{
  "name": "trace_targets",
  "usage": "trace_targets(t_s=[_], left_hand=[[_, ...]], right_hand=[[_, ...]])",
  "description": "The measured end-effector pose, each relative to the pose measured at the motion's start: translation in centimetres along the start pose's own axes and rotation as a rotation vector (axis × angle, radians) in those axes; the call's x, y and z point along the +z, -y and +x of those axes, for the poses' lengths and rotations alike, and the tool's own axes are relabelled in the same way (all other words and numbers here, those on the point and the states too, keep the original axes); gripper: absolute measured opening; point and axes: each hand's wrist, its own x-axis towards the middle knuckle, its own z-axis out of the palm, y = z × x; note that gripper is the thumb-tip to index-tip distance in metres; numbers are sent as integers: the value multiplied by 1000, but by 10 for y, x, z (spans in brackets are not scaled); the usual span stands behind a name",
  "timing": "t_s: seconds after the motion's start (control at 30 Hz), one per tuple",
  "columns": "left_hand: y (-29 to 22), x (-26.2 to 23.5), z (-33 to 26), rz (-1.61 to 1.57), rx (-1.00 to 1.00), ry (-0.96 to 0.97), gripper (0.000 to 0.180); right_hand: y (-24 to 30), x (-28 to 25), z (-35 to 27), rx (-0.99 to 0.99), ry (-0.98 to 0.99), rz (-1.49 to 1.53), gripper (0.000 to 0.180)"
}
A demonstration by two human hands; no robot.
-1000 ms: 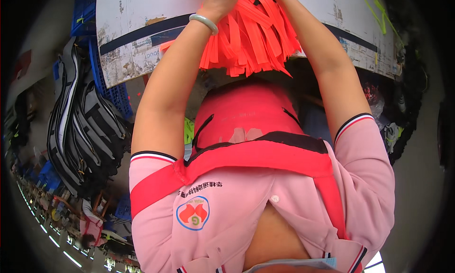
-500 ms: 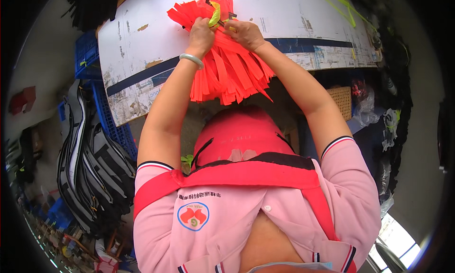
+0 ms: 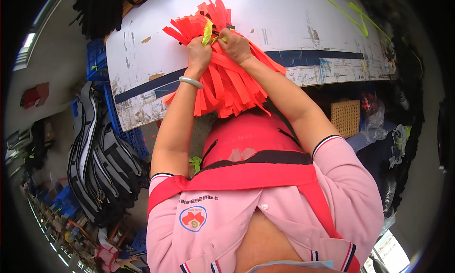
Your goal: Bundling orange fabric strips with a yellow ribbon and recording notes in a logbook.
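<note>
A thick bundle of red-orange fabric strips [image 3: 230,86] lies across the front edge of the white worktable, its long ends fanning toward me. Around its narrower upper part runs a yellow-green strip [image 3: 207,32]. My left hand [image 3: 199,54], a pale bangle [image 3: 191,82] on its wrist, is closed on that strip at the bundle's left side. Fingers bent, my right hand [image 3: 235,46] pinches the strip's other end, of which only a little shows. Small black pieces sit among the red strips by my fingers.
The white worktable [image 3: 166,36] has a dark blue band along its near side. Thin yellow-green cord [image 3: 353,14] lies at its far right. Blue crates [image 3: 97,59] and a pile of grey-black straps [image 3: 95,154] are at left; a woven basket [image 3: 345,118] stands at right.
Both hands have shifted slightly, and the yellow-green strip now stands more upright above my left fist. The whole view has moved, so the table and bundle appear lower.
</note>
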Motion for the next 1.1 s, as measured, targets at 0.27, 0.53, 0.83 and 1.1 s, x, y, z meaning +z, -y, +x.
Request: trace_targets(t_s=[0.27,0.53,0.83,1.1], left_hand=[[-11,4,5,41,-125,10,21],[-12,15,3,-79,-121,-189,20],[-31,20,16,-20,-170,-112,21],[-14,20,23,-116,-159,-56,19]], right_hand=[[-4,-1,9,69,-2,1,18],[-11,-18,10,-4,116,192,24],[-24,-19,14,7,189,198,24],[-22,-24,12,91,202,378,22]])
